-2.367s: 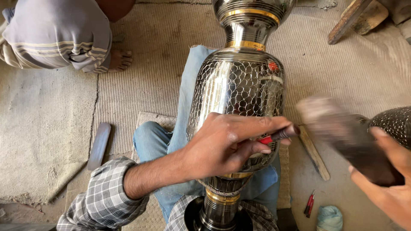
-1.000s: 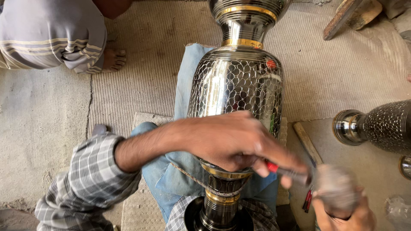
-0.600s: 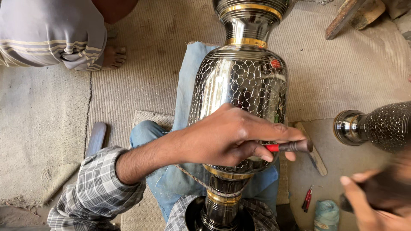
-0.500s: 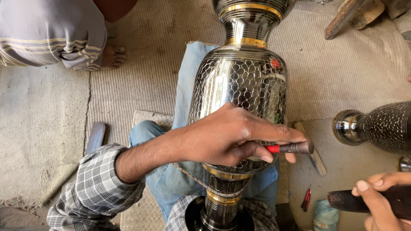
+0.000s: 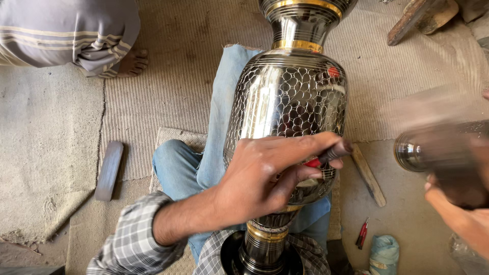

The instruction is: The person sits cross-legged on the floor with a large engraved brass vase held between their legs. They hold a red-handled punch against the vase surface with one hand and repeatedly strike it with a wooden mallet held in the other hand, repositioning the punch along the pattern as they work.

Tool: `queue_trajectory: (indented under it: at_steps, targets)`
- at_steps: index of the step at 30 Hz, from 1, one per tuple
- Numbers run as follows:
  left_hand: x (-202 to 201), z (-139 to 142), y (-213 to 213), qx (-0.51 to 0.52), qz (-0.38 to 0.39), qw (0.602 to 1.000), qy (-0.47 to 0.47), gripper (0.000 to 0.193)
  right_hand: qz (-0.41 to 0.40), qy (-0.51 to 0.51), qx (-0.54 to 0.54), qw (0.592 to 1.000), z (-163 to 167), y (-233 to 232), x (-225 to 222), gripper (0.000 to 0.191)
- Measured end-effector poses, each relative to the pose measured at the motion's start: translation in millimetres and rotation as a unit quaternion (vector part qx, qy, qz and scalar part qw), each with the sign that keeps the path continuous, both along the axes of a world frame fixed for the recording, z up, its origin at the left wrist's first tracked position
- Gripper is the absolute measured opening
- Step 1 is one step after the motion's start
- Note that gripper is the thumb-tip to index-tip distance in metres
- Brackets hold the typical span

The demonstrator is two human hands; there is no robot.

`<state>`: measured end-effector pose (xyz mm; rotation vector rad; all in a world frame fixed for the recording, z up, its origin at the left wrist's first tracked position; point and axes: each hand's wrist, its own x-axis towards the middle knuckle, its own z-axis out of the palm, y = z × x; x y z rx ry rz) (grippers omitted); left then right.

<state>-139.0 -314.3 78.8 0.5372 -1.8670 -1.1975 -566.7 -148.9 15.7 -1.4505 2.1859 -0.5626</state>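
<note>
Across the lap lies the big dark polished metal vase with a scale pattern and gold bands [image 5: 285, 102], resting on a blue cloth [image 5: 219, 127]. The left hand [image 5: 265, 178] is closed around a small red-collared engraving tool [image 5: 328, 155], its tip against the vase's belly. Looks heavy, rigid and slick, best steadied at the narrow neck. The right hand [image 5: 458, 203] is blurred; it seems to grip something dark, but I cannot tell what.

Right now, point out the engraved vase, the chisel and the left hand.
engraved vase [image 5: 285, 97]: head view, on its patterned belly.
chisel [image 5: 333, 152]: head view, on its dark shaft.
left hand [image 5: 265, 175]: head view, on its back.
</note>
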Motion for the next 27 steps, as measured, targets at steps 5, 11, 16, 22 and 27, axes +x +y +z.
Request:
queue_trajectory:
  at_steps: [5,11,16,22,27]
  targets:
    - [-0.9,-3.8,23.7,0.045,0.116,0.992,0.028,0.048,0.054,0.044,0.034,0.997,-7.3,-57.2,-29.8,0.021]
    - [-3.9,-9.5,40.4,0.103,0.199,0.973,0.052,0.044,0.098,0.068,0.045,0.992,-1.0,-103.8,-28.9,0.021]
    - [-11.4,-17.7,53.3,0.106,0.271,0.951,0.107,0.040,0.108,0.074,0.039,0.991,-2.0,-114.7,-16.5,0.021]
    - [-11.1,-24.5,59.8,0.132,0.282,0.942,0.123,0.039,0.130,0.089,0.051,0.986,10.8,-118.9,-12.1,0.021]
    - [-8.8,-21.1,52.0,0.115,0.261,0.953,0.102,0.038,0.127,0.084,0.047,0.987,24.3,-108.4,-6.4,0.021]
